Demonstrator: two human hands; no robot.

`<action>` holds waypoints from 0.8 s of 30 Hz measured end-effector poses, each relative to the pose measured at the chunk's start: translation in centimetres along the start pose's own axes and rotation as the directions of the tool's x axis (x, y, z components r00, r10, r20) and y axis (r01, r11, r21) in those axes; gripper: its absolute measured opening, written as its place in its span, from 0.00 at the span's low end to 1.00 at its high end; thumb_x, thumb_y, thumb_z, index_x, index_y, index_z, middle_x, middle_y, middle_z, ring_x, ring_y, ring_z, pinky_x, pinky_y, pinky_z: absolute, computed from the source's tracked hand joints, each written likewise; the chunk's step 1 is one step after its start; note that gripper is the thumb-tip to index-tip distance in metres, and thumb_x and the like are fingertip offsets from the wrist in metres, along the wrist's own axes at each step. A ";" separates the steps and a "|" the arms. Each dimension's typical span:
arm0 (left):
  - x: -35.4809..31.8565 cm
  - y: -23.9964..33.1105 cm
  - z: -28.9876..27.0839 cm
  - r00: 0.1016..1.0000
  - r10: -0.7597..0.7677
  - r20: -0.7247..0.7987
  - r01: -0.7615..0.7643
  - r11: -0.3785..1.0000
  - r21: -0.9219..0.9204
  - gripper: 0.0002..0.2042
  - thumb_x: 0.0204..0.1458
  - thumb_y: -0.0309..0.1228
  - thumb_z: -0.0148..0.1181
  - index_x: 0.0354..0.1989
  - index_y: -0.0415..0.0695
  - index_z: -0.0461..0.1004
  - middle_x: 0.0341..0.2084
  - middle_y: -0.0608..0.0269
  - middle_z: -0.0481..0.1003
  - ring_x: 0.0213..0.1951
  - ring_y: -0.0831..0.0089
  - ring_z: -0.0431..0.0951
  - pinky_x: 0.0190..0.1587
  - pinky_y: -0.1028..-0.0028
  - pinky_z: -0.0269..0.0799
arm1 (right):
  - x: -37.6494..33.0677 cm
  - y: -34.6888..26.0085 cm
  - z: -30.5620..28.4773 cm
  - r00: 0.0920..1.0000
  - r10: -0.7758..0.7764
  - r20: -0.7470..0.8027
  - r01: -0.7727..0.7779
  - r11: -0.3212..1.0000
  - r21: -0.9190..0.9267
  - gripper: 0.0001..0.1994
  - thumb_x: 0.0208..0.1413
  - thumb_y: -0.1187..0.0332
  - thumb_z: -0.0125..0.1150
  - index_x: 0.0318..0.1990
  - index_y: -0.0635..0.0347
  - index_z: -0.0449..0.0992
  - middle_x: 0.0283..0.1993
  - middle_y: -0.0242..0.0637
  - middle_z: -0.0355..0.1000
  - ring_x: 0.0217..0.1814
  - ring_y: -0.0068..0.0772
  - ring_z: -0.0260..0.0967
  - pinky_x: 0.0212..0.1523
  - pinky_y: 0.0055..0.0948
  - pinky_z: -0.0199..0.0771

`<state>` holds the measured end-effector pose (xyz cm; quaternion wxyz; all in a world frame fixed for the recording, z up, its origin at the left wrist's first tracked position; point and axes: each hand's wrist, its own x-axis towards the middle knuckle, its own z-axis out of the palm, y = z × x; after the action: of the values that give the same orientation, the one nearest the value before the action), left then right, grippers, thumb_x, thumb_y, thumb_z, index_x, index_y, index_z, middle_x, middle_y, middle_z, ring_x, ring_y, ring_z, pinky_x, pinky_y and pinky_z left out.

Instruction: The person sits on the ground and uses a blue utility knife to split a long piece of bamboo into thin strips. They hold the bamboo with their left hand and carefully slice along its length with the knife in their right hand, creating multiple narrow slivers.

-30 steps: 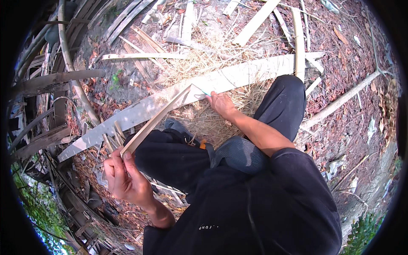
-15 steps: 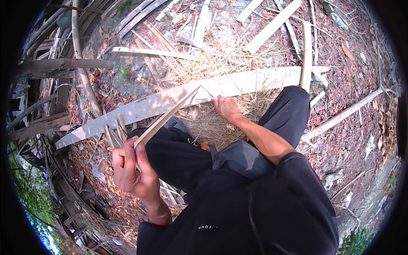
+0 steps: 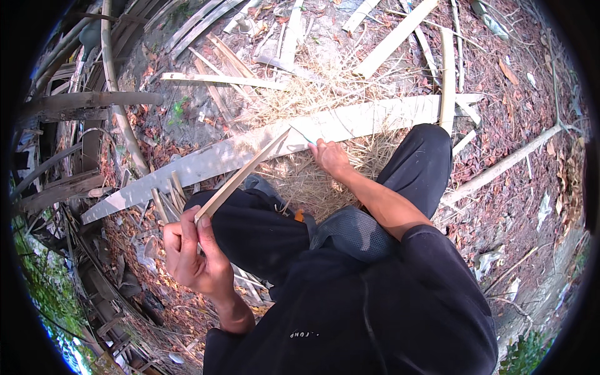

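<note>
My left hand (image 3: 197, 256) pinches the near end of a split bamboo strip (image 3: 240, 177) between thumb and fingers. The strip slants up and away to the right over a long pale plank (image 3: 187, 161). My right hand (image 3: 331, 158) is closed round a small knife (image 3: 302, 135). Its thin blade reaches toward the far tip of the strip and seems to touch it; a bit of teal shows at the fingers. The rest of its handle is hidden in my fist.
Dry shavings (image 3: 337, 90) lie heaped beyond the plank and under it. Pale bamboo pieces (image 3: 400, 36) are strewn on the leaf-littered ground ahead. A stack of weathered timber (image 3: 69, 112) stands at left; a long branch (image 3: 503, 164) lies at right.
The strip's far tip and both hands sit almost where they were, with only a slight shift to the left. Both grips are unchanged.
</note>
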<state>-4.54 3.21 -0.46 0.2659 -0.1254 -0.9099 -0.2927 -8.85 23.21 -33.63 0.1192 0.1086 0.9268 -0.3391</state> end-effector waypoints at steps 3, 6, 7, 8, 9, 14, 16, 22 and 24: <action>-0.5 -0.2 -0.2 1.000 0.020 -0.018 -0.020 1.000 0.006 0.09 0.53 0.15 0.63 0.43 0.31 0.80 0.26 0.61 0.74 0.25 0.76 0.67 0.27 0.76 0.62 | -1.0 -4.4 -3.3 0.995 -0.085 0.048 0.074 0.979 0.191 0.23 0.70 0.52 0.43 0.40 0.68 0.72 0.27 0.60 0.75 0.34 0.58 0.78 0.33 0.50 0.78; 0.0 0.8 0.1 0.999 -0.034 0.027 0.034 0.999 0.010 0.08 0.56 0.15 0.61 0.44 0.29 0.79 0.27 0.62 0.72 0.27 0.78 0.70 0.29 0.79 0.68 | -0.9 -1.4 -1.1 0.999 -0.020 0.039 0.020 1.000 0.000 0.23 0.70 0.52 0.42 0.44 0.68 0.72 0.25 0.57 0.75 0.33 0.58 0.78 0.36 0.51 0.78; 0.4 0.7 0.1 0.999 -0.026 0.040 0.025 1.000 0.017 0.08 0.57 0.15 0.60 0.44 0.28 0.79 0.28 0.62 0.71 0.29 0.79 0.71 0.30 0.81 0.70 | -0.4 0.3 0.5 1.000 0.002 0.005 -0.002 0.998 -0.058 0.22 0.70 0.53 0.42 0.46 0.68 0.71 0.24 0.55 0.75 0.32 0.58 0.77 0.37 0.51 0.77; 0.7 1.0 -0.3 0.997 -0.019 0.074 0.017 0.999 0.027 0.08 0.56 0.15 0.60 0.43 0.29 0.79 0.26 0.63 0.70 0.28 0.79 0.70 0.31 0.80 0.70 | -0.2 -0.9 -0.8 1.000 0.028 -0.005 -0.028 0.998 -0.047 0.21 0.70 0.55 0.43 0.43 0.68 0.71 0.19 0.53 0.72 0.28 0.58 0.76 0.34 0.52 0.75; 0.9 0.8 -0.2 1.000 0.003 0.029 -0.003 1.000 0.008 0.08 0.55 0.15 0.61 0.43 0.30 0.80 0.24 0.64 0.71 0.27 0.80 0.69 0.29 0.80 0.67 | 0.0 -2.7 -1.6 0.999 0.000 0.043 -0.003 0.998 0.069 0.21 0.70 0.55 0.43 0.43 0.68 0.72 0.19 0.53 0.71 0.28 0.58 0.76 0.33 0.52 0.75; 1.2 1.1 0.3 1.000 -0.015 -0.019 0.015 1.000 0.005 0.09 0.50 0.16 0.67 0.40 0.33 0.81 0.26 0.61 0.77 0.23 0.77 0.69 0.25 0.78 0.64 | -7.8 -15.2 -17.0 0.918 -0.396 -0.017 0.365 0.829 0.424 0.18 0.69 0.57 0.49 0.38 0.66 0.71 0.18 0.56 0.69 0.24 0.63 0.71 0.26 0.53 0.68; 1.2 1.4 0.2 1.000 -0.016 -0.019 0.016 1.000 -0.013 0.09 0.49 0.17 0.68 0.40 0.33 0.81 0.25 0.62 0.77 0.22 0.77 0.71 0.25 0.77 0.64 | -11.6 -18.0 -19.9 0.868 -0.495 -0.052 0.455 0.748 0.483 0.16 0.67 0.59 0.52 0.36 0.66 0.69 0.16 0.54 0.68 0.21 0.62 0.70 0.22 0.52 0.66; 1.2 1.5 0.3 1.000 0.011 -0.023 -0.011 1.000 0.017 0.09 0.49 0.17 0.68 0.39 0.34 0.81 0.25 0.61 0.77 0.22 0.76 0.70 0.24 0.77 0.63 | -13.0 -16.8 -17.8 0.885 -0.457 -0.085 0.461 0.838 0.291 0.17 0.67 0.57 0.53 0.35 0.66 0.68 0.14 0.50 0.67 0.17 0.59 0.70 0.18 0.51 0.66; 1.1 1.2 0.2 0.999 0.025 -0.027 -0.024 0.999 0.025 0.09 0.49 0.17 0.67 0.39 0.34 0.81 0.25 0.62 0.76 0.22 0.76 0.70 0.24 0.76 0.64 | -12.9 -17.0 -18.5 0.894 -0.446 -0.034 0.437 0.854 0.282 0.18 0.67 0.56 0.53 0.35 0.66 0.68 0.14 0.50 0.68 0.17 0.58 0.70 0.18 0.51 0.67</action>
<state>-5.07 4.41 0.61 0.2833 -0.1293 -0.9081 -0.2800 -4.10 21.04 -5.89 0.0366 -0.0965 0.8669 -0.4877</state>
